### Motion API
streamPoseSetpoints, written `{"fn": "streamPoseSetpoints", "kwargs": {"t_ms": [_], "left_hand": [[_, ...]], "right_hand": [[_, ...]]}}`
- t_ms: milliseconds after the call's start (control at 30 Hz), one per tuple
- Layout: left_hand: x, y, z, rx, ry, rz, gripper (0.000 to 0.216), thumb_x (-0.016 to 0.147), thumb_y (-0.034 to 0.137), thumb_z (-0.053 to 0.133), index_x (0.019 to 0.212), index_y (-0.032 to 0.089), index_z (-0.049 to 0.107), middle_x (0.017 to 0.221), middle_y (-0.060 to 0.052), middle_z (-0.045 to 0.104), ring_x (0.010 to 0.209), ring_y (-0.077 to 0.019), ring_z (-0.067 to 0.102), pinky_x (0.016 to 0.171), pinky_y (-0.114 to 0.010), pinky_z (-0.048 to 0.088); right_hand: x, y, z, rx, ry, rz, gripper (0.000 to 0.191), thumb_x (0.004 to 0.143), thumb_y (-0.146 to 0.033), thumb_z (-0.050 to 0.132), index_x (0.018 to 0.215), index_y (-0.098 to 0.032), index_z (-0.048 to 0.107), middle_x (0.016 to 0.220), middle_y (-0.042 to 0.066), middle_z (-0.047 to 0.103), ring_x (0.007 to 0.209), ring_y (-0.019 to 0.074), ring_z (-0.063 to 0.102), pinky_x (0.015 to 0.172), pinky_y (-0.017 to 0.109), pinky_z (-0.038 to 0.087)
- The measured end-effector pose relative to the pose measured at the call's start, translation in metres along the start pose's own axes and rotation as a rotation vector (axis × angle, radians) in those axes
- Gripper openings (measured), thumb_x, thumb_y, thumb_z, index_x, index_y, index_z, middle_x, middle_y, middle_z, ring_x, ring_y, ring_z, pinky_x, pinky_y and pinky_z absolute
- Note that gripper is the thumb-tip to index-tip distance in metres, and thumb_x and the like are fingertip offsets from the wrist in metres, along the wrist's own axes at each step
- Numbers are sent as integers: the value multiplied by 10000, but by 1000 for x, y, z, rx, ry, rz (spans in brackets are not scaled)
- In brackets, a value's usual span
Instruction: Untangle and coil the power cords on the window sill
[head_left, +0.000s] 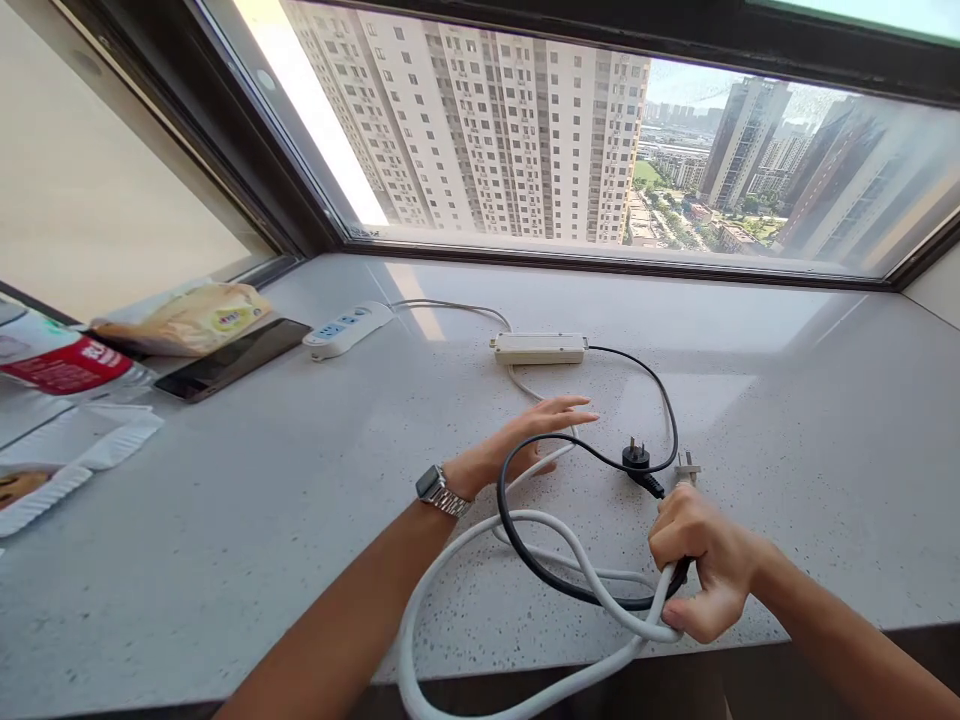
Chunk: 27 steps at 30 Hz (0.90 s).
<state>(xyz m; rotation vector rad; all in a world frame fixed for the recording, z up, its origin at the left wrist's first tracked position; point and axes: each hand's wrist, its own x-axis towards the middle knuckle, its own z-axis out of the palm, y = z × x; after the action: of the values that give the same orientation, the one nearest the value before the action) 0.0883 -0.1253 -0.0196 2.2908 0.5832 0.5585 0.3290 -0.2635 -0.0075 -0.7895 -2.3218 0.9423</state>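
My right hand (pixel 701 572) is closed round a bundle of two cables near the counter's front edge: a thick white cable (pixel 465 560) that loops down past the edge, and a black cable (pixel 525 545). A white plug (pixel 685 467) sticks up just above that fist, and the black plug (pixel 637 460) lies beside it. My left hand (pixel 525 435), with a metal watch on its wrist, lies flat and open on the counter, fingers stretched over the white cable. The black cable runs back to a cream power strip (pixel 538 348).
A white power strip with blue sockets (pixel 346 330) lies at the back left, next to a dark phone (pixel 232 358). Snack packets (pixel 184 318) and white paper trays (pixel 82 445) sit on the speckled counter (pixel 247 520) at the left. A wide window (pixel 570 140) runs behind.
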Motion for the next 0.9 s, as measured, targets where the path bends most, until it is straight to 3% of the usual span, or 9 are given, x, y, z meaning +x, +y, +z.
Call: {"fn": "streamPoseSetpoints", "kwargs": {"t_ms": [133,233,300,400,500,567,667,733,900], "left_hand": [[6,16,21,-2,-51,117,341,834,299,597,1170,256,632,1309,-109,558,1153,-265,541,975,-394,408],[18,24,28,-157,13,112,269,905,326,487,1059,191,662,972,-102,704,852,-191,655,774,-290,492],[30,27,23,-226,198,61,283,917,370,448,984,173,640,772,-69,695,652,-153,628,628,-251,480],[46,30,-3,-186,579,30,270,921,383,400,906,180,578,673,-31,623,567,-129,561,576,-237,438],[49,30,-39,104,722,50,198,897,308,410,823,185,546,735,-34,587,603,-128,523,599,-242,405],[44,27,-56,326,664,37,152,863,261,428,792,185,540,846,-54,595,652,-134,510,583,-238,368],[33,23,-61,548,437,9,106,808,214,462,748,186,545,900,-46,619,613,-120,467,551,-231,304],[29,20,-52,597,312,20,113,789,195,469,706,186,544,839,-35,633,558,-111,429,553,-240,290],[26,15,-25,507,242,47,142,821,223,477,752,201,599,838,-49,667,570,-127,474,584,-256,306]], "right_hand": [[-1,2,-1,-80,53,15,382,643,-441,422,504,-232,134,407,-69,167,410,87,103,420,280,161],[5,1,2,-86,33,15,379,648,-449,419,498,-233,146,403,-69,189,405,82,118,416,273,171],[8,-3,1,-75,-2,32,389,673,-451,433,493,-227,170,407,-67,205,401,76,136,408,260,175],[3,-10,-12,-100,-73,166,436,741,-427,499,503,-209,207,436,-69,205,414,68,141,402,241,167],[-24,-10,-41,-256,-25,384,459,830,-429,523,529,-200,261,463,-65,232,427,69,151,411,239,160],[-52,-2,-66,-367,112,506,460,866,-487,491,546,-199,331,478,-51,285,429,76,201,419,239,179],[-92,19,-102,-435,341,664,516,851,-612,450,548,-198,392,484,-37,310,440,92,256,415,233,218],[-108,30,-118,-447,409,755,549,813,-677,451,554,-194,424,495,-28,332,452,102,284,414,233,242],[-106,33,-128,-420,459,835,591,759,-746,455,559,-190,447,512,-22,348,463,107,300,426,239,259]]}}
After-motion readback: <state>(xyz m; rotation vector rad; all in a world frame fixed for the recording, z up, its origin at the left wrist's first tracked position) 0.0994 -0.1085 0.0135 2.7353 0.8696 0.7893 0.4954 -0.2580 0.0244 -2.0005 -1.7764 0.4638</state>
